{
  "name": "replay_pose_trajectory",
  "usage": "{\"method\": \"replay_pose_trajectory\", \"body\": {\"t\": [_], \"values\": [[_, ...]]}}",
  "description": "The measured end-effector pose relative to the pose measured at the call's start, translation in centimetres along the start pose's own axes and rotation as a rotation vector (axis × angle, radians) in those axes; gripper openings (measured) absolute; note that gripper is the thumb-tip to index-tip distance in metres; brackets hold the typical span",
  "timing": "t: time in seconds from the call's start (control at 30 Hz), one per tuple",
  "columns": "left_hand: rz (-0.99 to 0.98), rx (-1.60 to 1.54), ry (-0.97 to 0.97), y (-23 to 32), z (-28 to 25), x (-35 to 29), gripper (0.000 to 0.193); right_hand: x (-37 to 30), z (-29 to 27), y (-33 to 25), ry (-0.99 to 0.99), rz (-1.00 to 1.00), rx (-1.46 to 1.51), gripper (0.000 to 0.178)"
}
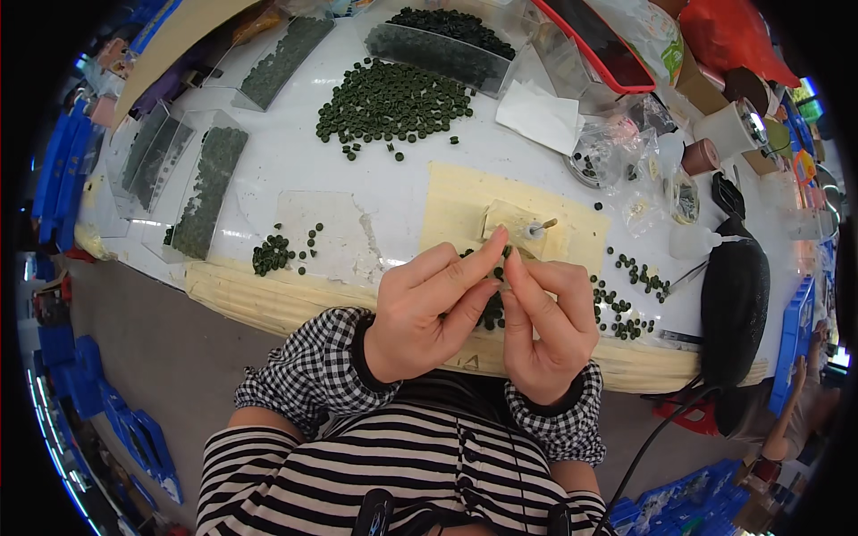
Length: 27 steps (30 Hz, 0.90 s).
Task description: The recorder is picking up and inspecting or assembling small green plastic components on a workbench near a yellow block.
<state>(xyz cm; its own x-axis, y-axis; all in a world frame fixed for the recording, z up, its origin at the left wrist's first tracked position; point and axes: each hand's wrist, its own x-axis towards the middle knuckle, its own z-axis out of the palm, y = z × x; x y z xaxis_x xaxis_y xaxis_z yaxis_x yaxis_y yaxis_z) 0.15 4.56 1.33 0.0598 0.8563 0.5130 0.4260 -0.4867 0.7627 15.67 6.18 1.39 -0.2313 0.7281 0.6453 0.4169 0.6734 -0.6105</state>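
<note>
My left hand and my right hand meet over the table's near edge, fingertips pinched together. Between them is a small dark green round piece, mostly covered by the fingers. Just beyond the fingertips, a small peg on a block stands on a yellowish taped sheet. More green pieces lie under and beside my hands, with a scattered group to the right of my right hand. A smaller cluster sits to the left of my left hand.
A big heap of green pieces lies farther back, before a clear tray of them. More clear trays stand at left. White tissue, a red-edged phone, plastic bags, a squeeze bottle and a black pouch are at right.
</note>
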Motion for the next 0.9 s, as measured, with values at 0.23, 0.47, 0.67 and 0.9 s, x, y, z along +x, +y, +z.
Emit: {"method": "replay_pose_trajectory", "body": {"t": [0.23,0.47,0.67,0.9], "values": [[-0.055,-0.037,-0.03,0.16,-0.2,0.02,0.045,0.34,0.05,0.55,-0.007,-0.125,-0.135,0.042],[-0.124,-0.126,-0.023,0.08,-0.31,-0.06,0.043,0.43,0.08,0.45,-0.025,-0.135,-0.153,0.042],[-0.15,-0.26,0.021,0.0,-0.69,0.37,0.035,0.25,0.02,0.08,0.003,-0.031,0.048,0.037],[-0.185,-0.314,0.082,-0.38,-0.58,0.05,0.03,0.2,-0.17,-0.11,-0.016,-0.036,0.069,0.037]]}}
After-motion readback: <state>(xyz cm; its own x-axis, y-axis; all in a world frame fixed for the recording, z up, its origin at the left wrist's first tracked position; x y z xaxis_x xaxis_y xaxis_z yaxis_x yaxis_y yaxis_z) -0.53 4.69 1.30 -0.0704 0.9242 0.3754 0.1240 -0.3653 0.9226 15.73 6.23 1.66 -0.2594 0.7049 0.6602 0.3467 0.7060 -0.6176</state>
